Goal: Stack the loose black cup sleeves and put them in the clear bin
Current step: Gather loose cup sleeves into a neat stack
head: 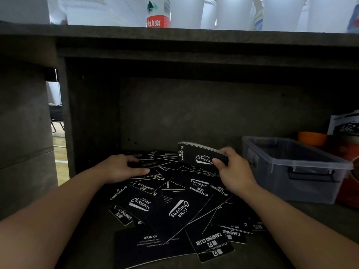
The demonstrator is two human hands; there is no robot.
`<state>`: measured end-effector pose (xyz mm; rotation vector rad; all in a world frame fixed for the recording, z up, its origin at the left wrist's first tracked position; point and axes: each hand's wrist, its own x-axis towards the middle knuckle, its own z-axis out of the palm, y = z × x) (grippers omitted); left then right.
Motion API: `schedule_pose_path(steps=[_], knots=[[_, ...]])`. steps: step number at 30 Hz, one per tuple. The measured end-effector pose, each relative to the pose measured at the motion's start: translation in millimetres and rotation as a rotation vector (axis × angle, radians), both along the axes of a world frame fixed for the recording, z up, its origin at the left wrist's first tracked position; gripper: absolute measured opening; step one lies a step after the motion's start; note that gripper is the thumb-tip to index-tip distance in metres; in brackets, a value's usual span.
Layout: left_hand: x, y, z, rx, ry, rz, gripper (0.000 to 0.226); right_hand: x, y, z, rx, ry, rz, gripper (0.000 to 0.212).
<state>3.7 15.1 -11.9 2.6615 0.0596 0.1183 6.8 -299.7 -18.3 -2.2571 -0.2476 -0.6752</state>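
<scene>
My right hand [234,171] grips a small stack of flat black card cup sleeves [201,155], thumb across the printed white "Camping Club" face and fingers curled behind it, holding the stack upright just above the heap. My left hand [120,167] lies on the far edge of that heap, fingers curled over one loose black sleeve [143,164] and thumb stretched along its near edge, pinching it. The heap of loose black cup sleeves [174,210] is spread across the dark grey shelf board [93,239] between my forearms, overlapping at every angle, some face up, some turned over. The clear plastic bin with a latch handle [291,169] stands on the shelf to my right, just beside the heap, lid off; I can see no sleeves through its walls, though its floor is dim. Behind the bin sit an orange bowl [311,138] and a red box [349,187]. On the counter above stands a plastic water bottle with a red label [158,14].
</scene>
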Motion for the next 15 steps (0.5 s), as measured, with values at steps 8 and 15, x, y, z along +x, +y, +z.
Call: schedule_pose_path(steps=[8, 15], knots=[[-6.4, 1.9, 8.2, 0.033, -0.265, -0.123, 0.03, 0.6, 0.2, 0.1, 0.023, 0.05, 0.014, 0.018], [-10.7, 4.3, 19.5, 0.07, -0.728, -0.132, 0.016, -3.1, 0.6, 1.4, 0.007, 0.048, 0.018, 0.024]])
